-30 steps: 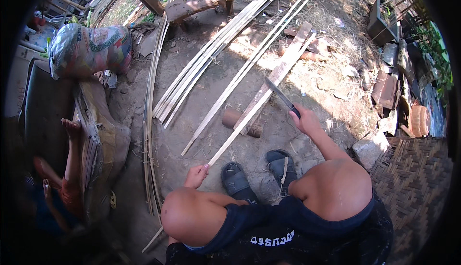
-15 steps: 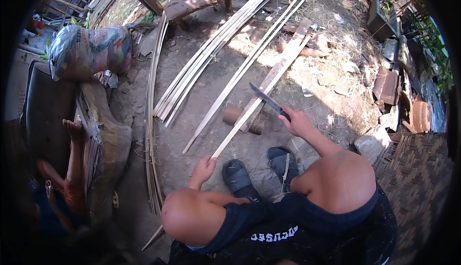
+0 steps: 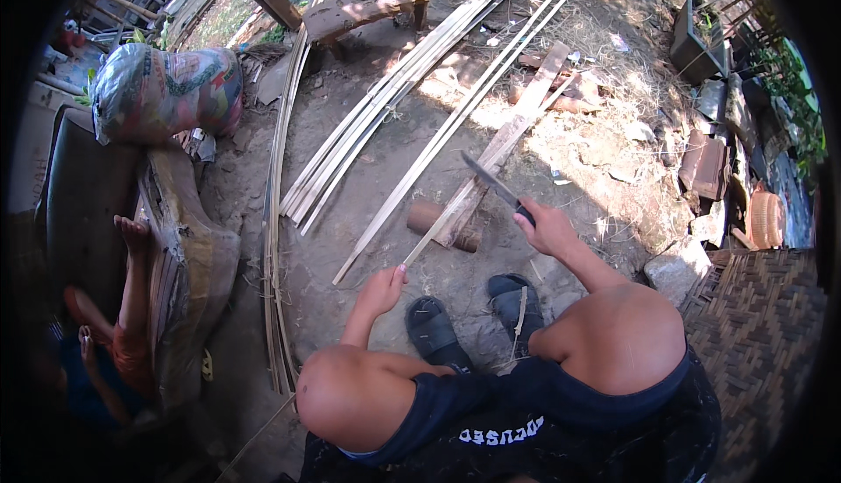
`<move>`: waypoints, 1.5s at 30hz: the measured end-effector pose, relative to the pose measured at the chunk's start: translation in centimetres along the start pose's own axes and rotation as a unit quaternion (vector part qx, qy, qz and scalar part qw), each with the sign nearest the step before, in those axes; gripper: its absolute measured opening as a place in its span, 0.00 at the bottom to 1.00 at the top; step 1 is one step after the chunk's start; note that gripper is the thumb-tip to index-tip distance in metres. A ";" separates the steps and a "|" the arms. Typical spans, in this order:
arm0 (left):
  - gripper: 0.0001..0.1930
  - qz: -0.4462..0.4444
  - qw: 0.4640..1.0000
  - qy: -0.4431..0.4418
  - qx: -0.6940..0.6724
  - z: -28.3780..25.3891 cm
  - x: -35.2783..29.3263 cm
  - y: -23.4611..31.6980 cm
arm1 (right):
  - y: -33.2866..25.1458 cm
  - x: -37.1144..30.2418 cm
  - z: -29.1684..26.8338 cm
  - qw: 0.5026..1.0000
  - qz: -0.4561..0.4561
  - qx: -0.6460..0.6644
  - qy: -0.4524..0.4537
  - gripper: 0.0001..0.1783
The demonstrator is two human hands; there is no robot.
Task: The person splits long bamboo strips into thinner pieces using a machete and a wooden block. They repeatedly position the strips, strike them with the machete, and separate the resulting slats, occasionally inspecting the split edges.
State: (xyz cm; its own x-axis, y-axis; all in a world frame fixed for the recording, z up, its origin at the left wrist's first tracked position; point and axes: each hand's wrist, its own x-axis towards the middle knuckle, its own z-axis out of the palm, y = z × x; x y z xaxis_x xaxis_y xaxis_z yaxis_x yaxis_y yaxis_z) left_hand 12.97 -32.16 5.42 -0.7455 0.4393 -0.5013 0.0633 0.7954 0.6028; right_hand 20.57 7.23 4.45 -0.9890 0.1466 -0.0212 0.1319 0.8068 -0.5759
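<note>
My left hand (image 3: 380,291) is closed on the near end of a thin pale bamboo strip (image 3: 428,239). That strip runs away from me along a wooden board (image 3: 534,89), whose near end rests on a short brown log (image 3: 427,215). In my right hand (image 3: 550,229) is a knife (image 3: 493,178) with a dark handle and a long grey blade. Its blade points up and left over the board, close to the strip; I cannot tell if they touch. Two longer bamboo strips (image 3: 385,220) lie on the ground just left of the board.
A bundle of pale strips (image 3: 350,141) and darker long strips (image 3: 272,220) lie to the left. Beyond stands a low wooden bench (image 3: 368,6). A stuffed sack (image 3: 166,89) is at far left, above another person's bare leg (image 3: 133,282). Woven matting (image 3: 762,325) lies right.
My left hand has shifted slightly forward and right with the strip, which now looks narrower, as if turned. The knife has moved a little to the right.
</note>
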 end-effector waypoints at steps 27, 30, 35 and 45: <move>0.22 -0.082 0.968 -0.042 -0.235 0.6 -2.1 -4.7 | 0.3 1.3 -1.4 0.991 0.110 -0.022 -0.078 0.23; 0.22 -0.084 0.957 -0.059 -0.272 1.3 0.1 -1.3 | -1.1 -1.5 1.8 0.994 -0.077 -0.006 -0.077 0.22; 0.22 -0.156 0.957 -0.081 -0.230 0.4 -5.8 -11.1 | 2.5 1.8 -0.9 0.998 0.060 0.006 -0.017 0.23; 0.22 -0.074 0.958 -0.068 -0.268 1.1 -2.6 -5.3 | 0.4 -0.1 -0.7 0.992 -0.024 -0.070 -0.107 0.24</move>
State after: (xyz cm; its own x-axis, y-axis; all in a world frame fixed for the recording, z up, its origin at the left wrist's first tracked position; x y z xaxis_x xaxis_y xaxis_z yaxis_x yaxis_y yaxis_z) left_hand 15.30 -37.08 2.80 -0.6249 0.4173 -0.6598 -0.4137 0.5397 0.7332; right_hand 20.77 7.90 4.80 -0.9841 -0.0076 -0.1776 0.0766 0.8834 -0.4624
